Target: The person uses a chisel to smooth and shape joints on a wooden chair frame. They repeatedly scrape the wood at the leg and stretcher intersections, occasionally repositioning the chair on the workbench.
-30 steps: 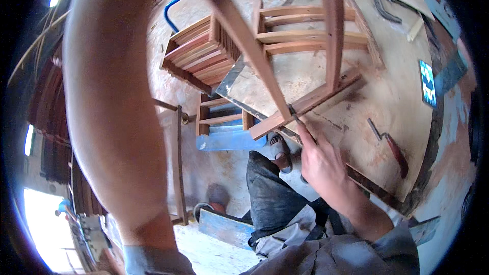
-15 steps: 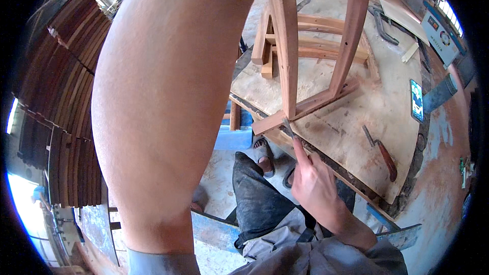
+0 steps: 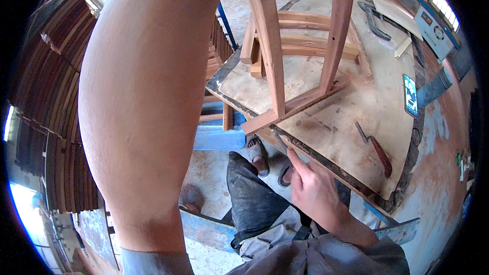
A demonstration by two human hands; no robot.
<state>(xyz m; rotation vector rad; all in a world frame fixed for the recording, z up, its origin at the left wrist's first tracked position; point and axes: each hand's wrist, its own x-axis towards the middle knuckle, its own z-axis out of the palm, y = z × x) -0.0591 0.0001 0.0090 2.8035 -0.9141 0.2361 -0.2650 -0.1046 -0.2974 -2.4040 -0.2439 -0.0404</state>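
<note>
My left forearm (image 3: 137,112) crosses the left side and runs out at the top, with its hand out of view. In my right hand (image 3: 316,188) is a slim, flat metal tool (image 3: 281,142), its handle hidden in the fist. The index finger lies stretched along the blade. The tool's tip is by the edge of the worktable (image 3: 316,122), just below a wooden frame. That frame has a bottom rail (image 3: 261,122) and two curved uprights (image 3: 271,56) that rise past the top of the view. Whether the tip touches the table edge I cannot tell.
A cranked hand tool with a wooden handle (image 3: 380,158) lies on the tabletop, and a phone (image 3: 410,95) stands at its right. Curved wooden slats (image 3: 316,45) and a metal clamp (image 3: 374,23) lie farther back. Stacked boards (image 3: 66,168) are at left, a blue stool (image 3: 219,139) below.
The tool's tip has come away from the joint of the frame and moved down toward me. The whole scene has shifted slightly left in the view.
</note>
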